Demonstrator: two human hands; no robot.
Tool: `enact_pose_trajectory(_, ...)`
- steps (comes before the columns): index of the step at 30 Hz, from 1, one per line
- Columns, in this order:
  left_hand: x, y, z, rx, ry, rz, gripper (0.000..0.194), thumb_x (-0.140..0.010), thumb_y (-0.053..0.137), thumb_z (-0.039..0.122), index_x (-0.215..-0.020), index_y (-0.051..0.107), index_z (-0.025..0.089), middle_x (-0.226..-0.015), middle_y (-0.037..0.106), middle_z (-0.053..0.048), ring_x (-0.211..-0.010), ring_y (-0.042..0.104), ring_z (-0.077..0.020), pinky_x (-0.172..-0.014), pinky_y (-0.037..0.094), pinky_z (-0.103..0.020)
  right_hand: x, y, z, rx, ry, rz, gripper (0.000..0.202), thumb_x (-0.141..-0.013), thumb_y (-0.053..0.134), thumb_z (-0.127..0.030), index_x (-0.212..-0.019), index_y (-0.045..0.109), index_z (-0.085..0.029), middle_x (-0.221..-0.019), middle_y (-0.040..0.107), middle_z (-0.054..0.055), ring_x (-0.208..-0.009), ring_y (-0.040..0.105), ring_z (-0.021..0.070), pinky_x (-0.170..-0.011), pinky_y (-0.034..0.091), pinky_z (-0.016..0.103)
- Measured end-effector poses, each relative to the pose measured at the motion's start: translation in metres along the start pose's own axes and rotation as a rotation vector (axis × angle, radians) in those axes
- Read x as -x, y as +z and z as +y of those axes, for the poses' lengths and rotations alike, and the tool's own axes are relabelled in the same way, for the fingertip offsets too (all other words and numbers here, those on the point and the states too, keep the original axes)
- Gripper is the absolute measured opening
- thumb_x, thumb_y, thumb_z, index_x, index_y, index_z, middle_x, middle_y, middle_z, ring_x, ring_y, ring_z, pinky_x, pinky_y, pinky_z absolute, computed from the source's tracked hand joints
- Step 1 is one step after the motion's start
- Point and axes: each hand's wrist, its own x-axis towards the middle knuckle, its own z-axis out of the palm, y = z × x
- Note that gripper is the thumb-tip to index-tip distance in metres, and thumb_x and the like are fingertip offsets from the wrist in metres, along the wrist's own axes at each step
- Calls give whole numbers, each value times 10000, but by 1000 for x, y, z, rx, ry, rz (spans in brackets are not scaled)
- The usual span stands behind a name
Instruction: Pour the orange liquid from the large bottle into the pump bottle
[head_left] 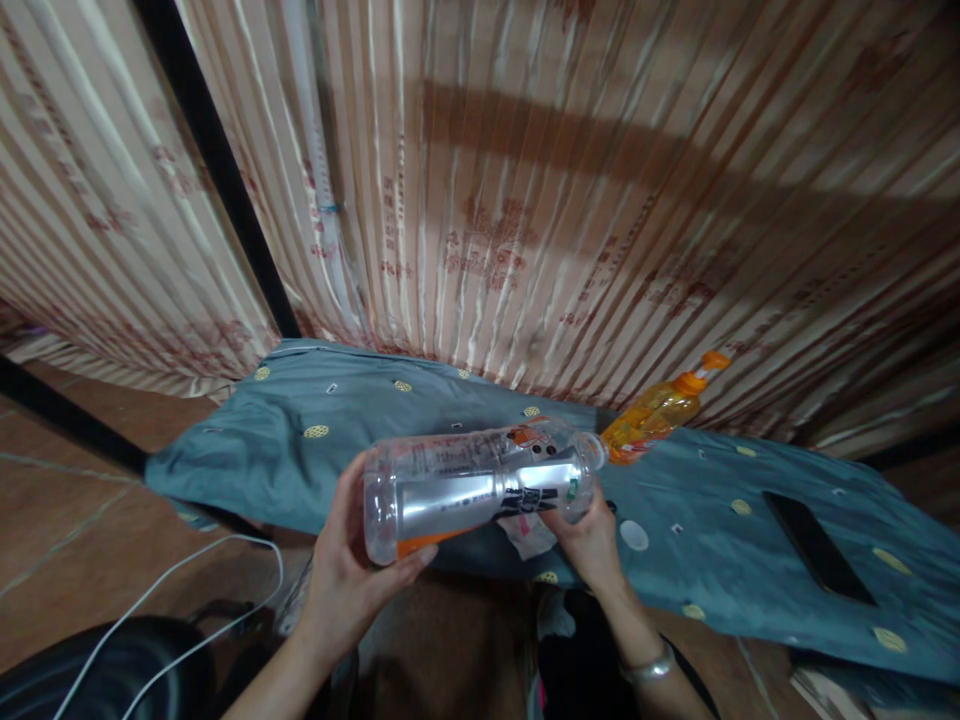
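A large clear plastic bottle point(480, 485) with a silver and orange label lies sideways in the air between my hands, its open mouth to the right. My left hand point(352, 560) grips its base end, thumb along the lower side. Around the neck end, from below, my right hand point(589, 540) is closed, its fingers partly hidden behind the bottle. Just beyond the mouth, an orange pump bottle point(652, 418) with yellow liquid stands on the teal patterned cloth point(352, 390). A small crumpled wrapper point(527, 537) shows beneath the bottle, and a white round disc point(634, 535) lies right of my right hand.
A black phone point(817, 548) lies on the cloth at the right. Pleated curtains point(487, 230) hang behind the cloth-covered surface. A dark pole point(217, 160) rises at the left. A white cable point(180, 590) loops over a black round object point(105, 670) at the lower left.
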Motion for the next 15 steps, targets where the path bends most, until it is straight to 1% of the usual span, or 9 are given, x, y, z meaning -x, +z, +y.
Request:
enact_pose_trajectory(4, 1, -3, -5, -34, 1, -42, 951, -557, 966, 432, -1383, 550, 209, -1303, 740, -144, -1188, 741, -363, -984, 626, -490, 0, -1, -3, -8, 0, -4, 547, -638, 774, -465, -1109, 636, -223, -967, 825, 102, -864, 795, 321, -760, 631, 393)
enact_pose_trajectory(6, 1, -6, -8, -45, -3, -73, 965, -587, 961, 434, -1419, 524, 217, -1327, 728, -138, -1215, 728, -360, -1002, 621, -483, 0, -1, -3, -10, -1, 1, 549, -639, 773, -465, -1111, 637, -221, -968, 825, 105, -873, 795, 324, -771, 631, 399)
enact_pose_trajectory(11, 2, -10, -13, -58, 4, -100, 969, -627, 951, 410, -1461, 497, 220, -1355, 718, -136, -1238, 719, -351, -1001, 627, -455, 0, 0, -2, -6, -3, 10, 564, -635, 775, -473, -1118, 637, -216, -984, 825, 116, -884, 797, 332, -782, 634, 411)
enact_pose_trajectory(15, 2, -11, -12, -53, -13, -114, 973, -639, 948, 410, -1473, 489, 208, -1335, 732, -135, -1234, 722, -350, -991, 633, -444, 0, 0, 1, -11, -2, 5, 544, -636, 767, -476, -1095, 629, -219, -983, 823, 116, -902, 798, 335, -795, 637, 416)
